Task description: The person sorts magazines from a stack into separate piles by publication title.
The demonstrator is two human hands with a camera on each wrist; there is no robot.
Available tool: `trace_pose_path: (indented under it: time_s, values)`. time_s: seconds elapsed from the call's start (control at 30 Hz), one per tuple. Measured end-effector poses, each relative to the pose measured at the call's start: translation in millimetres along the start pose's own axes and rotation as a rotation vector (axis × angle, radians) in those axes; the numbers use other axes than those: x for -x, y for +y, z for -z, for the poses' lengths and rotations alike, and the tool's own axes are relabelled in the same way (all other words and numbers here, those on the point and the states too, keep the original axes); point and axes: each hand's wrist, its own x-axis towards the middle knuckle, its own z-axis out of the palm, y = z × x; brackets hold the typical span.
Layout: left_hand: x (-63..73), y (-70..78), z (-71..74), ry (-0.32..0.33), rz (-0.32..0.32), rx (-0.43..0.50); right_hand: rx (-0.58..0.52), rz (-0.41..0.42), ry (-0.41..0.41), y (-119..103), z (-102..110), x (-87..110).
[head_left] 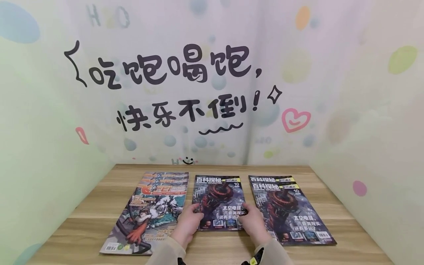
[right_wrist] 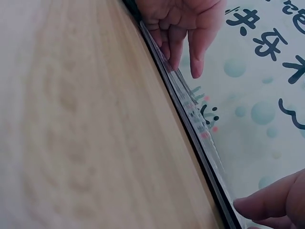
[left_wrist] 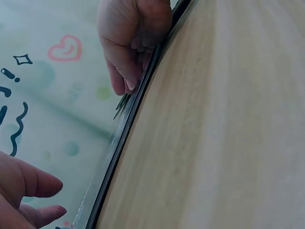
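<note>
The middle magazine [head_left: 216, 198], dark with a red ring-shaped machine on its cover, lies flat on the wooden table between both hands. At its left edge is my left hand [head_left: 190, 222], the thumb reaching over the cover's lower corner. My right hand [head_left: 253, 221] is at the opposite edge, its thumb overlapping the cover. Seen from the left wrist, the near left hand [left_wrist: 28, 195] has thumb and finger apart, with nothing between them. In the right wrist view, a fingertip of the right hand [right_wrist: 271, 202] is right at the magazine's dark edge [right_wrist: 190, 129].
On the left, several overlapping magazines [head_left: 145, 221] with an illustrated figure lie fanned. Two dark magazines [head_left: 291, 213], matching the middle one, overlap on the right. Behind the wooden table [head_left: 338, 206] stands a printed wall [head_left: 205, 147] with large lettering; pale walls flank it.
</note>
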Motion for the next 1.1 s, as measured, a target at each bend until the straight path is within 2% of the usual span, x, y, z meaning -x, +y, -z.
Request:
trace_pose_path:
  time_s: [0.17, 0.37, 0.67, 1.0, 1.1]
  values:
    - [1.7, -0.8, -4.0, 0.02, -0.046, -0.045, 0.008, 0.002, 0.002, 1.8, -0.9, -0.5]
    - [2.3, -1.0, -4.9, 0.036, -0.046, -0.025, 0.013, -0.003, 0.003, 1.8, -1.7, -0.8]
    - [0.4, -2.7, -1.5, 0.039, -0.019, 0.136, -0.006, -0.013, 0.002, 1.3, -1.4, -0.3]
    - [-1.8, -7.2, 0.0, -0.047, 0.02, 0.29, 0.001, -0.009, 0.005, 2.4, -1.6, -0.9]
    - [-0.9, -7.6, 0.7, -0.099, 0.049, 0.348, -0.002, -0.009, 0.009, 2.7, -2.1, -0.6]
